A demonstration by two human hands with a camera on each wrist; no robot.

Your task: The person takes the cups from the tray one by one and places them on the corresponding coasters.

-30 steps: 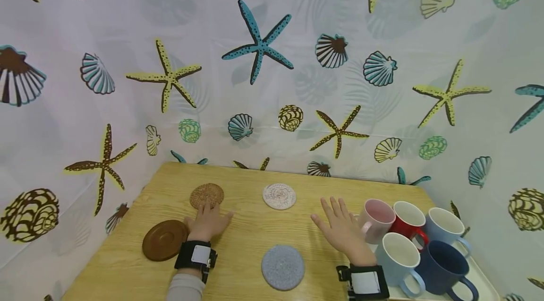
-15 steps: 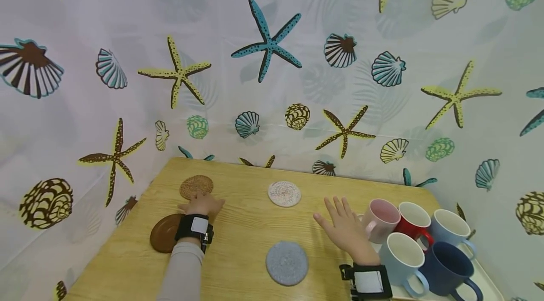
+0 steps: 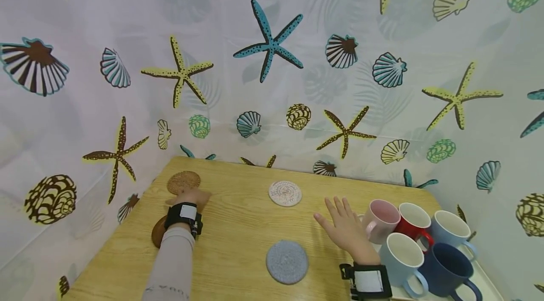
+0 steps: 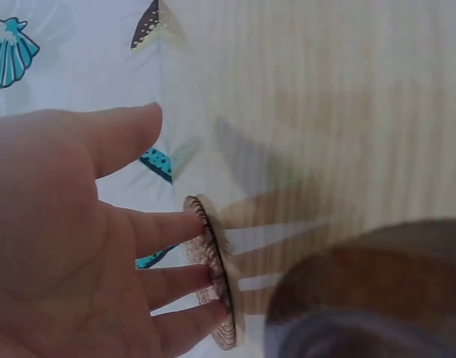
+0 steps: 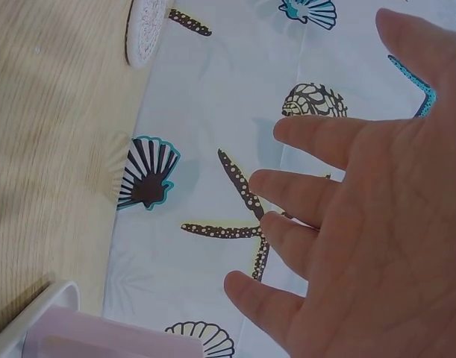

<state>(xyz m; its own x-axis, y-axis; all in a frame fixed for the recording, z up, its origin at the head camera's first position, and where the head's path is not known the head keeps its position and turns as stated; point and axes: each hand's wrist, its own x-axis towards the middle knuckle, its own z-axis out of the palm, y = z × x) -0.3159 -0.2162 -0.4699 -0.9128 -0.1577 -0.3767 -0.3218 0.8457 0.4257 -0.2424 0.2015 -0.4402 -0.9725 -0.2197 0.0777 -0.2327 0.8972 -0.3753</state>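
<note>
At the left of the head view, a dark brown disc (image 3: 157, 232) lies low on the wooden table (image 3: 238, 235), its right side hidden behind the wristband (image 3: 172, 216) and the sleeve (image 3: 172, 258). Above it, towards the table's upper left corner, is the brown woven coaster (image 3: 183, 181). It sits directly beyond the left hand (image 3: 193, 197), upward and a little to the left in the frame. Being round, it offers no long axis; what counts is that it lies flat and in line with the outstretched fingers. The left wrist view shows the coaster nearly edge-on at lower centre, with three straight fingertips resting against its face and the thumb well apart above. The left hand is thus extended and touches the coaster without curling round it.

In the middle of the head view, a white coaster (image 3: 285, 193) lies farther up the table and a grey-blue coaster (image 3: 287, 262) lower down, both well apart from either hand.

Right of these, the right hand (image 3: 346, 235) has its fingers straight and spread, with nothing in its grasp. It is far from the woven coaster, so the left hand is plainly the nearer one. Just beside it, at lower right, a pink mug (image 3: 382, 218) stands among other mugs on a white tray (image 3: 488, 287).
</note>
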